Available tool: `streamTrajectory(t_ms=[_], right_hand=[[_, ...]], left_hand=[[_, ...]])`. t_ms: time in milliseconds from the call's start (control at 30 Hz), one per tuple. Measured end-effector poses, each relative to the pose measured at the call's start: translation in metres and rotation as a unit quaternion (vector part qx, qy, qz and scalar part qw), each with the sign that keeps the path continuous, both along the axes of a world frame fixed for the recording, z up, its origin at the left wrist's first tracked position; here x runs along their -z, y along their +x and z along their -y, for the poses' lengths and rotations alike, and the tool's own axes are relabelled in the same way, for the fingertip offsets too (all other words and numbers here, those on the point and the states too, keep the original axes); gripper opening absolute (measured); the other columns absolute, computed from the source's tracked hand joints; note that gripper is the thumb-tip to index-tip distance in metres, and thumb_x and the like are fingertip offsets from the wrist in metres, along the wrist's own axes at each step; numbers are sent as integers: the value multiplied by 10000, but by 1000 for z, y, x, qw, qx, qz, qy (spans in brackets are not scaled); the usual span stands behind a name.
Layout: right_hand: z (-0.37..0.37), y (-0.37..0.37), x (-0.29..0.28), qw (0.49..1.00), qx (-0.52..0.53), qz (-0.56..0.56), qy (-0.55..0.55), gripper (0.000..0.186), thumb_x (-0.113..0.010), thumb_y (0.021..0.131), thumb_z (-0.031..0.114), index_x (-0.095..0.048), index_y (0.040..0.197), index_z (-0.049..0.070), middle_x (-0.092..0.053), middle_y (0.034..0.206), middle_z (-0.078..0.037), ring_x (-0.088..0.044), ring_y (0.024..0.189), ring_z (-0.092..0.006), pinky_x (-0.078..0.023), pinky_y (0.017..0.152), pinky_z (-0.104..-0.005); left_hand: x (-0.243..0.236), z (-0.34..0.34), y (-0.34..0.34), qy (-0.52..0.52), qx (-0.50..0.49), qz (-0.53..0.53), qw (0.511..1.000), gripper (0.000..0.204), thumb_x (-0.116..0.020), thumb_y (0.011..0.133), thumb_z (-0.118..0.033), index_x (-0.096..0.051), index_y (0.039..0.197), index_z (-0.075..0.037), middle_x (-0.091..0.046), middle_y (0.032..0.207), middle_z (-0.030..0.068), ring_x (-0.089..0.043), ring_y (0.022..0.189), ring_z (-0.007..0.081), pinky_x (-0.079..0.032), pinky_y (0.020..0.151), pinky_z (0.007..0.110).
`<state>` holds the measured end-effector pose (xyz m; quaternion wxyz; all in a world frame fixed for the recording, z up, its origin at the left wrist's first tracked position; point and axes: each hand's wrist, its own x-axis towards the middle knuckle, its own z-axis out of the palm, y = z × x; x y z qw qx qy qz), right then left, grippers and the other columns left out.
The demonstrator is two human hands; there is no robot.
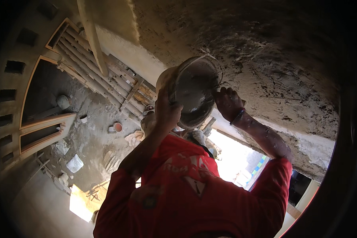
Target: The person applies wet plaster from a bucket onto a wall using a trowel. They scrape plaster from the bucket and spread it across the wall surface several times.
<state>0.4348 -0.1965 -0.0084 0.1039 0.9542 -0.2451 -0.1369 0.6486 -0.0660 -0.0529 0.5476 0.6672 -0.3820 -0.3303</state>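
Note:
A bucket [166, 77] of wet grey mortar [193, 88] is held tilted in front of my chest, its mouth facing up toward the view. My left hand [167, 109] grips the bucket's near left side, thumb at the rim. Just off the bucket's right rim, my right hand [228, 104] is closed, fingers curled. A small brown end shows beside that wrist; what the fingers hold is otherwise hidden. Grey splashes dot my right forearm. Rough, fresh-looking plaster [273, 75] covers the wall surface beyond and to the right of the bucket.
Wooden poles and planks [103, 75] form a scaffold at the upper left, with a slanting post [92, 37] above. Far below on the dirty floor lie a container with reddish contents [117, 127], a white sack [74, 163] and a small pail [83, 118]. A wood-framed opening [47, 121] stands left.

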Motion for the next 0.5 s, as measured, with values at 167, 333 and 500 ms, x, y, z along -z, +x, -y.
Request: streamTrajectory(t_ms=[167, 333, 500], right_hand=[[0, 9, 33, 952, 113, 67, 277, 323, -535, 871, 204, -592, 1177, 121, -651, 907, -195, -654, 830, -341, -543, 708, -456], [-13, 20, 59, 919, 40, 231, 317, 250, -636, 844, 197, -660, 1068, 89, -681, 941, -149, -667, 772, -313, -549, 688, -398], [5, 17, 56, 915, -21, 256, 313, 345, -640, 814, 224, -616, 1125, 76, -663, 919, -175, -643, 820, -337, -531, 709, -425]], left_hand=[[-7, -3, 9, 33, -8, 4, 999, 768, -600, 663, -4, -356, 1390, -49, -505, 1265, 217, -526, 1158, 382, -418, 979, 438], [-15, -10, 15, 38, -43, -71, 996, 722, -584, 658, 19, -419, 1358, -40, -566, 1208, 179, -573, 1107, 330, -454, 936, 399], [-23, -17, 24, 1, -117, -159, 980, 720, -532, 621, 60, -472, 1331, -38, -618, 1131, 114, -603, 997, 224, -479, 866, 325]])
